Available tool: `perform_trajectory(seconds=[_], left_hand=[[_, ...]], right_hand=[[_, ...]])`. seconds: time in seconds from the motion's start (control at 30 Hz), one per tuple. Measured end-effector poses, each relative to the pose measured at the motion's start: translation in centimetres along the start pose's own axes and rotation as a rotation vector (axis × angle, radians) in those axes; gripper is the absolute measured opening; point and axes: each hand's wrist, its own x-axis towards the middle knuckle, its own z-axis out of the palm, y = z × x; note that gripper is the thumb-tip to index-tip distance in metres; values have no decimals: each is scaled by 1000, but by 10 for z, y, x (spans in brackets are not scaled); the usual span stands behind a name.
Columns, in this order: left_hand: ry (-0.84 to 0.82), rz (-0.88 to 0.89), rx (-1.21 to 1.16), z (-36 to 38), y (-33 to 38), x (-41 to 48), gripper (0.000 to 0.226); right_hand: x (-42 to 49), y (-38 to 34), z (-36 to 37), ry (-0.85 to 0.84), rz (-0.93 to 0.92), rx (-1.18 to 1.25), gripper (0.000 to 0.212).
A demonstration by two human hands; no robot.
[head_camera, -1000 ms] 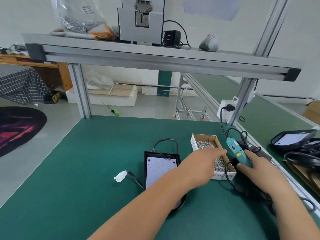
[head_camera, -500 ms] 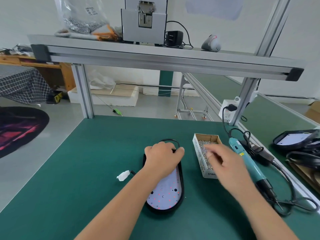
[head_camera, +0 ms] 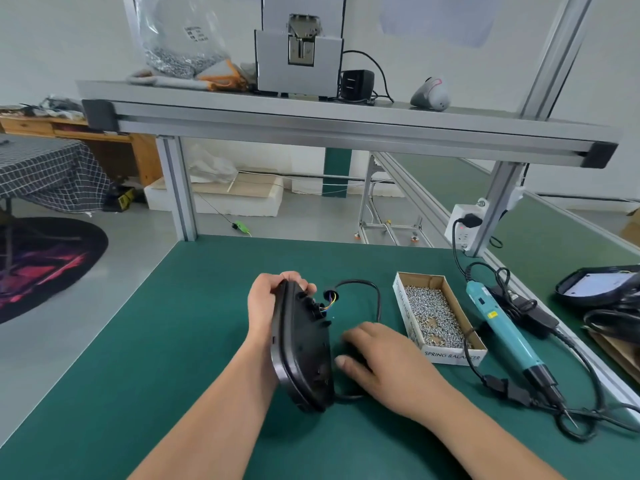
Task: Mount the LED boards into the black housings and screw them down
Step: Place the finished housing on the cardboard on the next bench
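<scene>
**Head view: black housing held on edge at mid-table**

The black housing (head_camera: 301, 355) is shown tipped up on its rim near the middle of the green mat (head_camera: 156, 358), its ribbed rear face turned to the right. It is gripped at the far end by the left hand (head_camera: 265, 306), with the fingers curled over the top edge. The right hand (head_camera: 377, 358) is laid palm down on the mat just right of the housing, fingers loosely extended; nothing is seen to be grasped. The housing's cable (head_camera: 375, 292) is looped on the far side of this hand. The box of screws (head_camera: 450, 356) is placed just beyond, to the right, and the electric screwdriver (head_camera: 498, 327) lies beside it near the table's right rail. A broad stretch of mat is left between the housing and the table's left edge. The far edge is bounded by an aluminium post (head_camera: 180, 188) and spanned overhead by a shelf beam (head_camera: 346, 133).
</scene>
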Motion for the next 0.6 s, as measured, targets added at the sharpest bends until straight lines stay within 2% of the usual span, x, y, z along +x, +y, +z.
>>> perform_trajectory(seconds=[0.07, 0.17, 0.23, 0.33, 0.43, 0.5, 0.6], left_hand=[[-31, -47, -69, -2, 1, 2, 23], [-55, -109, -53, -8, 8, -3, 26], [-38, -134, 14, -15, 12, -9, 34], [38, -128, 270, -25, 9, -16, 42], [95, -44, 602, -23, 4, -22, 41], [63, 39, 793, -19, -2, -26, 39], [-25, 101, 998, -16, -8, -31, 39]], right_hand=[[8, 1, -1, 70, 93, 61, 46], [28, 2, -4, 64, 172, 168, 60], [39, 3, -4, 35, 250, 416, 61], [49, -1, -2, 6, 308, 811, 59], [55, -8, 0, 103, 258, 993, 56], [57, -10, -1, 214, 220, 1080, 50], [55, -12, 1, 286, 202, 1249, 40]])
